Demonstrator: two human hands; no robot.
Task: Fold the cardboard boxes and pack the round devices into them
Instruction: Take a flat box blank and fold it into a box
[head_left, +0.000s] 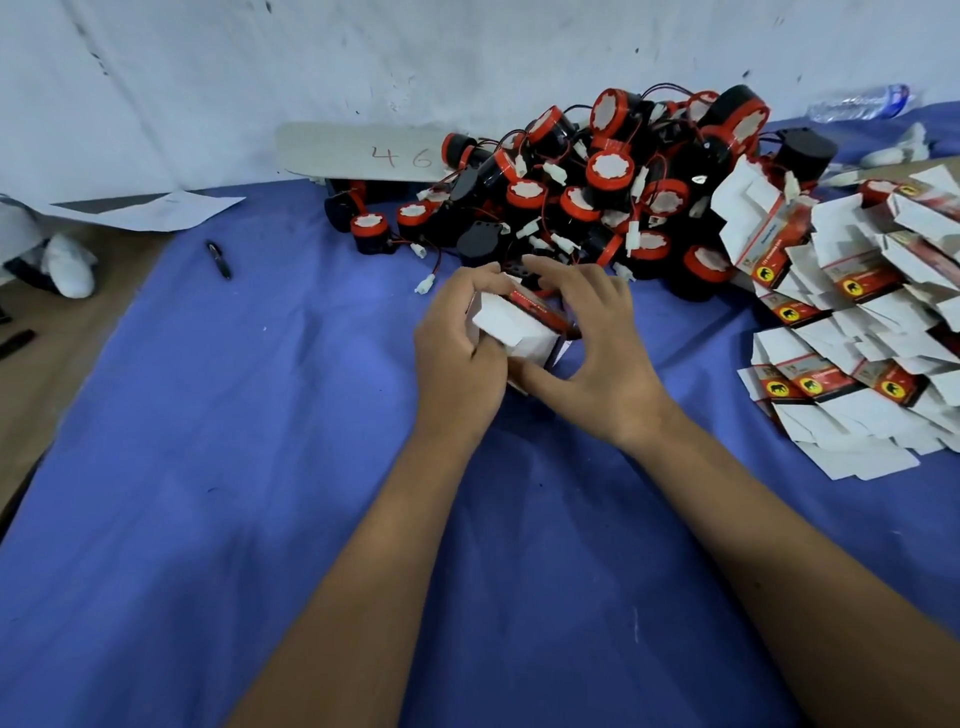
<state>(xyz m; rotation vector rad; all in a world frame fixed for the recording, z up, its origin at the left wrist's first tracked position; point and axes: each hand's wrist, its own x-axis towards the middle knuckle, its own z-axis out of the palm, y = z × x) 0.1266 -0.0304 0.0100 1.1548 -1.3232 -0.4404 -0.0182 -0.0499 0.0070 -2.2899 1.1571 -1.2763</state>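
Note:
A small cardboard box (519, 327), white with a red and black printed side, sits between both hands over the blue cloth. My left hand (457, 358) wraps its left side, with the fingers curled over the top edge. My right hand (597, 353) grips its right side, the thumb under the box's near corner. Behind the hands lies a heap of round black and red devices (602, 197) with red wires and white plugs. Flat unfolded boxes (852, 332) are stacked at the right. Whether a device is inside the held box is hidden.
The blue cloth (260, 467) covers the table. A black pen (219, 260) lies at the left, near white paper (150, 208). A grey card marked 46 (363, 153) leans on the wall. A plastic bottle (862, 104) lies far right.

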